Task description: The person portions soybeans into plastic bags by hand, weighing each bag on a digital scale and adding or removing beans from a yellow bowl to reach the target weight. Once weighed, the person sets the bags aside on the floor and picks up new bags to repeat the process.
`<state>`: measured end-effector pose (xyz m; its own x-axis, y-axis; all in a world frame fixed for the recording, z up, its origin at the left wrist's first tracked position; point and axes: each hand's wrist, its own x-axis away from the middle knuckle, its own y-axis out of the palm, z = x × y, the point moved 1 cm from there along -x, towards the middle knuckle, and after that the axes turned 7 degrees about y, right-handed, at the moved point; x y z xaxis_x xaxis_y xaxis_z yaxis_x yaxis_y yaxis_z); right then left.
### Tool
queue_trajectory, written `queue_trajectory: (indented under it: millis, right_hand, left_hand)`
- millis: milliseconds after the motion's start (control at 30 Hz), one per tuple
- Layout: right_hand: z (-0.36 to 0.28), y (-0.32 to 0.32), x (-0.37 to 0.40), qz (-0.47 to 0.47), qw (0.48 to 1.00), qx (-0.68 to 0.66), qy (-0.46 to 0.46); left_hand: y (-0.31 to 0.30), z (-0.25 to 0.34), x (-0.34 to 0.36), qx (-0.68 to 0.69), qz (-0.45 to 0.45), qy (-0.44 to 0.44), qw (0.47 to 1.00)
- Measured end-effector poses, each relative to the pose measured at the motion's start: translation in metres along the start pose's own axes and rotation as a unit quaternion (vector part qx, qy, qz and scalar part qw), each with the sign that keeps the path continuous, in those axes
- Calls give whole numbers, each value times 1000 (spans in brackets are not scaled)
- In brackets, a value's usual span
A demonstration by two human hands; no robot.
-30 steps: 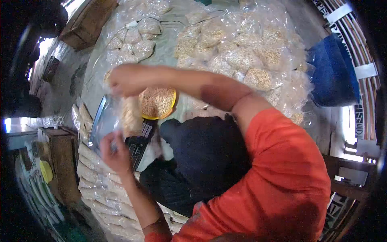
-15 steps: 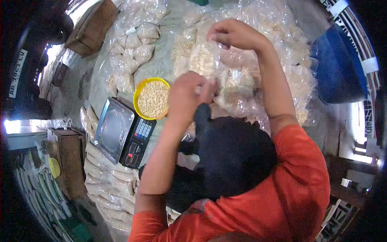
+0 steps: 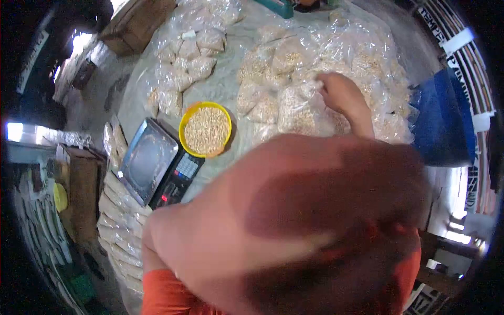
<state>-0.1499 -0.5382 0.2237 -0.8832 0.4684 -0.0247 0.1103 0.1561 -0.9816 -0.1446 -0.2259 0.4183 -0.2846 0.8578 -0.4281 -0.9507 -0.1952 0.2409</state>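
Observation:
My right hand (image 3: 344, 97) reaches over the spread of bags, fingers pinched at the gathered top of a clear plastic bag (image 3: 296, 113) of pale, bean-like pieces. My left arm is bent up close to the camera. The left hand (image 3: 336, 184) is a large blur across the lower middle, its fingers not distinguishable. A yellow bowl (image 3: 207, 129) filled with the same pale pieces stands left of the bags. Beside it sits a digital scale (image 3: 149, 160) with a bare metal pan and a lit red display.
Filled bags (image 3: 362, 63) cover the right of the sheet. Smaller bags (image 3: 181, 73) lie at upper left, and flat packs (image 3: 121, 231) are stacked at lower left. A blue barrel (image 3: 441, 121) stands at right, and a wooden crate (image 3: 136, 26) at upper left.
My left hand has risen from beside the yellow bowl toward the camera and now hides much of the view. The right hand has come down onto a bag's top. The view has shifted slightly.

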Motion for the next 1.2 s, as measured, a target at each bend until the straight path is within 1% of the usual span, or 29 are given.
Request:
queue_trajectory:
  millis: [67,133,200,267,333,400,433,467,500,533,567,600,633,667,700,733,767,800,867,900,933,967,1000,1033,1067,1100,1133,1167,1200]
  right_hand:
    - [-53,2,-2,37,993,-80,-72]
    - [-107,42,-10,-12,961,-237,-139]
    - [-157,76,-7,-194,939,-221,-175]
    - [-179,165,2,-198,916,-227,-264]
    - [-206,152,36,-287,893,-286,-194]
    - [-228,179,47,-398,863,-295,-102]
    - [-232,227,46,-472,788,-389,-64]
    - [-234,241,49,-539,696,-474,-19]
    - [-231,257,52,-563,629,-526,102]
    - [-236,256,60,-580,546,-563,219]
    - [-231,316,61,-552,536,-620,154]
    - [-229,355,55,-570,532,-610,142]
    - [-228,384,47,-594,457,-630,203]
    - [-232,399,44,-609,380,-643,268]
    - [-240,387,44,-623,379,-632,264]
    - [-248,360,47,-524,401,-690,296]
    - [-254,341,48,-416,418,-740,322]
    - [-256,335,47,-429,419,-735,317]
    - [-258,331,40,-447,449,-696,340]
    - [-264,333,39,-451,449,-694,335]
    - [-266,335,39,-431,457,-701,338]
    - [-264,337,37,-405,464,-709,343]
    - [-248,415,21,-425,592,-659,183]
    - [-233,490,5,-386,732,-561,10]
    - [-217,562,-10,-298,818,-477,-121]
    - [-238,469,-10,-366,645,-658,132]
    - [-255,411,-8,-349,563,-713,232]
    - [-265,384,-9,-327,539,-730,266]
    - [-272,369,-14,-315,526,-739,280]
  left_hand:
    - [13,3,8,159,18,5,987]
    - [24,-2,13,278,53,14,959]
    - [29,-5,18,340,99,40,934]
    - [27,0,18,368,137,72,917]
    - [26,2,19,372,167,99,908]
    - [17,8,24,344,215,131,905]
    - [7,12,29,312,240,148,907]
    - [-6,14,37,260,271,153,914]
    - [-33,15,51,182,219,123,951]
    - [-65,9,73,99,172,90,976]
    - [-70,-10,98,51,267,70,960]
    - [-77,-27,117,23,360,25,932]
    - [-89,-46,142,38,414,-68,907]
    - [-100,-71,168,82,452,-124,879]
    - [-107,-94,194,61,508,-165,843]
    - [-112,-113,222,60,524,-161,834]
    - [-118,-127,252,21,578,-170,798]
    - [-124,-138,282,-20,627,-175,759]
    - [-135,-147,336,-96,709,-139,685]
    - [-147,-159,373,-174,740,-132,636]
    - [-151,-151,383,-286,759,-183,555]
    - [-163,-162,421,-398,757,-174,487]
    - [-167,-155,427,-392,787,-177,443]
    - [-185,-172,474,-415,798,-174,401]
    - [-201,-186,521,-489,753,-237,370]
    - [-203,-183,509,-403,794,-258,374]
    - [-213,-186,519,-356,811,-248,393]
    - [-227,-212,565,-444,751,-252,420]
    - [-229,-203,535,-281,837,-166,440]
